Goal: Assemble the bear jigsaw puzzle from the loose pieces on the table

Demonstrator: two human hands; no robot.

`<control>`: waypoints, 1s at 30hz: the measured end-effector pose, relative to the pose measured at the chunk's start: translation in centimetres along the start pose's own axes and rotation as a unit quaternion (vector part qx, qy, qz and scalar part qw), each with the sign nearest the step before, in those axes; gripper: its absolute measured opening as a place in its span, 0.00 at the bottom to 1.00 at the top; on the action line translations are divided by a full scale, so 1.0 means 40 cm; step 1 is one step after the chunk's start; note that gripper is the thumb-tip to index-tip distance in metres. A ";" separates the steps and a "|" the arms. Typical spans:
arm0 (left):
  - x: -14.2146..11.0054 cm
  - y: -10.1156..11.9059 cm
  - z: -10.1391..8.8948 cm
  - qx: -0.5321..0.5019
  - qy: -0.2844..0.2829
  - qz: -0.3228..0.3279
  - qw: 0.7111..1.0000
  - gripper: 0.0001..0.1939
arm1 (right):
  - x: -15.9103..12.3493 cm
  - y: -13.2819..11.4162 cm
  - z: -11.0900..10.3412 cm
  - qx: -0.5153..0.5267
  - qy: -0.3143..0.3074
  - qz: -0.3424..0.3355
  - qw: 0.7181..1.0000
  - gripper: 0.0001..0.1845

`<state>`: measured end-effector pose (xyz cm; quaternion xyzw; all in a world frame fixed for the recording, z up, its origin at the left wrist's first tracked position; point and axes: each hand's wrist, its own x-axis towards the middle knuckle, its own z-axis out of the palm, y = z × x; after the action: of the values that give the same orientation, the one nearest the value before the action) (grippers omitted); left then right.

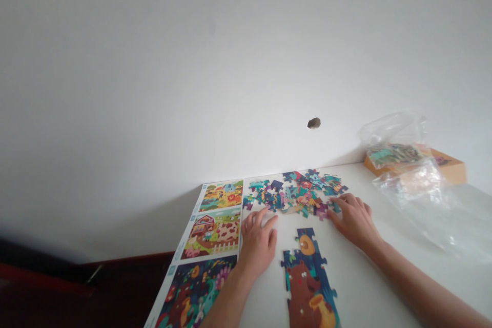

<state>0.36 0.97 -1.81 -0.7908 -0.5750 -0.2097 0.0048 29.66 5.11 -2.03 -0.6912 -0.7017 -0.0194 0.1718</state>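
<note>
The partly assembled bear puzzle (303, 292) lies flat on the white tabletop (371, 292), showing a brown bear, a yellow jar and a round lantern-like shape against dark blue. Beyond the bear puzzle, loose puzzle pieces (303, 196) spread in an overlapping heap, mostly teal, blue and purple. The left hand (259, 241), left of the bear puzzle, is released, its fingers loosely bent and their tips by the heap's near edge. The right hand (354, 218), beyond the bear puzzle and to its right, has thumb and forefinger at a teal piece (335, 207); whether it pinches or only touches that piece cannot be told. Left of the bear puzzle lies a picture sheet (180, 257) with three printed scenes, partly covered by the left forearm. Farther right and beyond the bear puzzle, clear plastic packaging (395, 130) with more pieces inside rests on a yellow-orange box (456, 172).
</note>
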 end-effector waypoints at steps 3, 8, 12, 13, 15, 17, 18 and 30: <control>0.000 -0.001 0.000 -0.003 0.001 0.000 1.000 0.20 | -0.001 0.001 0.010 0.017 -0.008 -0.021 1.000 0.20; 0.000 0.000 -0.003 -0.008 0.009 0.002 1.000 0.20 | -0.005 -0.005 0.008 0.049 -0.002 -0.048 0.998 0.19; 0.001 0.001 -0.004 -0.009 0.003 0.002 1.000 0.20 | -0.008 -0.014 0.004 0.072 0.011 -0.089 0.993 0.20; 0.001 0.001 -0.003 -0.009 0.002 0.001 1.000 0.20 | -0.009 -0.015 0.005 0.074 0.012 -0.092 0.993 0.20; 0.001 0.001 -0.001 -0.007 0.001 0.000 1.000 0.20 | -0.009 -0.016 0.009 0.071 0.011 -0.088 0.994 0.20; 0.001 0.003 -0.005 -0.008 0.001 -0.004 1.000 0.20 | -0.009 -0.013 0.014 0.067 0.010 -0.080 0.995 0.19; 0.001 0.007 -0.011 -0.012 0.002 -0.005 1.000 0.19 | -0.008 -0.011 0.016 0.065 0.009 -0.077 0.995 0.19; -0.010 0.067 -0.090 -0.179 -0.169 0.213 0.945 0.27 | -0.006 0.001 0.031 0.064 0.011 -0.077 0.995 0.18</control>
<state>1.51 -1.19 1.98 -0.9064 -0.3384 -0.1667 -0.1900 29.42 5.23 -3.28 -0.6225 -0.7505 0.0050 0.2219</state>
